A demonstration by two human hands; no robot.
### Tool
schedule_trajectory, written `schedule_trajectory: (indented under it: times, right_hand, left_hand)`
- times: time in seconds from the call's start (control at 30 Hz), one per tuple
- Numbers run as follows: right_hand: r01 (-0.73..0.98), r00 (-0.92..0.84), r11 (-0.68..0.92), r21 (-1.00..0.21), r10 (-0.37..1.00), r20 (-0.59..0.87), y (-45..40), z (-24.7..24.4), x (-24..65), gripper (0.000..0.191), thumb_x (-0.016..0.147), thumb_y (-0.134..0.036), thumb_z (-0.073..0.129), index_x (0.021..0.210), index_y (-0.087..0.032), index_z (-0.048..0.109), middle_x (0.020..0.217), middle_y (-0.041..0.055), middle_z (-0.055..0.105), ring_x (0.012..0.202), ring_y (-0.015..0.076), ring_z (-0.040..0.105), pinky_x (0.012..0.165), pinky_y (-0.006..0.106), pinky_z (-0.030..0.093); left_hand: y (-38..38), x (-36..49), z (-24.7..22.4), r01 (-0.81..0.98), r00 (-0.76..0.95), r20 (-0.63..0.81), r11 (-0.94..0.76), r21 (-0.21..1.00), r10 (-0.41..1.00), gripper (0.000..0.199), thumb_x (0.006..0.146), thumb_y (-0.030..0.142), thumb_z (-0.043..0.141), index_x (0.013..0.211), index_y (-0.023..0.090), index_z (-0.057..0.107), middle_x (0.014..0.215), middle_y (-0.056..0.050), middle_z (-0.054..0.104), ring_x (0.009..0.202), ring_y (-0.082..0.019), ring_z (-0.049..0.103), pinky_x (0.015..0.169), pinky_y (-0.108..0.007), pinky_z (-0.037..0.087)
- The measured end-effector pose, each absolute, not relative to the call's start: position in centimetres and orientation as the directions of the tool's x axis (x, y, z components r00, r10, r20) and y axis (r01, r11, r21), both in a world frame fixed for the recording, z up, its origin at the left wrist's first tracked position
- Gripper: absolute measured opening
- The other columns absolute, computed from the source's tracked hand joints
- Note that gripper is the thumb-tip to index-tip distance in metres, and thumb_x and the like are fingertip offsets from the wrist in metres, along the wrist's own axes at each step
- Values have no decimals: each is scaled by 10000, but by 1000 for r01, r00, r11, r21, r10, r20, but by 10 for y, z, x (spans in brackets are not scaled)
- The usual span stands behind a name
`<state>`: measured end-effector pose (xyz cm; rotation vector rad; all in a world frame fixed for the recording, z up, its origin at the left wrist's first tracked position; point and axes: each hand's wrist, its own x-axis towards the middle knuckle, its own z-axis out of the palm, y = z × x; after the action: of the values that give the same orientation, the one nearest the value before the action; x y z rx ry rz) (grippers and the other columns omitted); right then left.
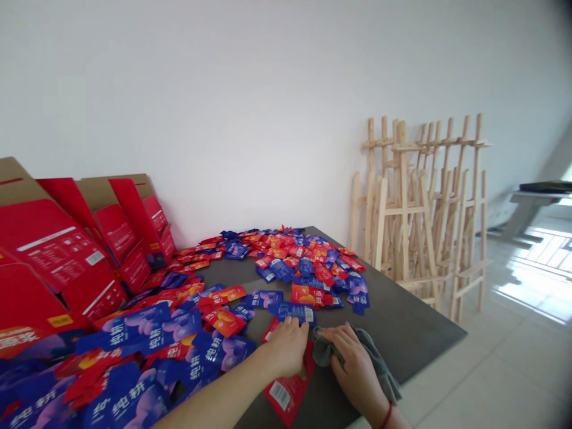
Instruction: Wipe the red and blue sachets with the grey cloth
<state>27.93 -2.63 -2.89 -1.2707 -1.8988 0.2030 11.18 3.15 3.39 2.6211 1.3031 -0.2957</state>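
Reaching in over the heap, my left hand (288, 348) has its fingers curled at the lower edge of a blue pouch (295, 312) with a white barcode. Under that hand lies a red pouch (288, 394), partly covered, with its barcode end toward me. To the right, my right hand (351, 363) presses a crumpled grey-green cloth (373, 354) against the dark tabletop (402, 325). The cloth bunches out past the fingers and hangs toward the table's edge. More red and blue pouches (308, 262) are spread just beyond both hands.
Opened red cardboard boxes (58, 256) stand along the left side. Blue and red pouches (134, 333) pile up in front of them. A white wall (250, 119) rises behind the table. Wooden easels (415, 208) stand past its right edge, on a tiled floor (504, 357).
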Motion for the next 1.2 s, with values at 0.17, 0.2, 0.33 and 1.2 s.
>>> schedule_trajectory:
  times: [0.17, 0.2, 0.33, 1.2]
  right_hand:
    - [696, -144, 476, -538, 826, 545, -28, -29, 278, 468, 710, -48, 419, 1095, -212, 629, 1054, 62, 655, 1017, 240, 543, 967, 447, 388]
    - [694, -143, 476, -541, 827, 544, -28, -29, 278, 471, 707, -46, 419, 1094, -214, 629, 1053, 61, 655, 1016, 239, 543, 963, 444, 392]
    - [684, -146, 479, -551, 830, 539, -28, -29, 277, 473, 700, -40, 414, 1085, -215, 625, 1059, 55, 652, 1018, 232, 539, 963, 427, 393]
    - [647, -117, 490, -584, 820, 560, -28, -28, 278, 441, 711, -56, 421, 1058, -219, 640, 1034, 63, 656, 1005, 244, 551, 948, 438, 406]
  left_hand:
    - [55, 109, 35, 834, 551, -157, -545, 78, 820, 979, 550, 415, 796, 1379, 100, 382, 1289, -191, 521, 1199, -351, 479, 997, -426, 401]
    - [57, 105, 36, 843, 538, -114, -532, 75, 835, 906, 586, 421, 776, 1359, 122, 410, 1289, -174, 524, 1198, -336, 482, 998, -421, 399]
    - [56, 76, 40, 893, 450, -64, -448, 40, 891, 600, 704, 377, 685, 1222, 119, 525, 1255, -194, 541, 1162, -347, 519, 960, -452, 419]
    - [61, 112, 28, 859, 490, -248, -415, 299, 836, 430, 525, 263, 794, 907, 150, 632, 859, -75, 687, 777, -262, 646, 627, -303, 483]
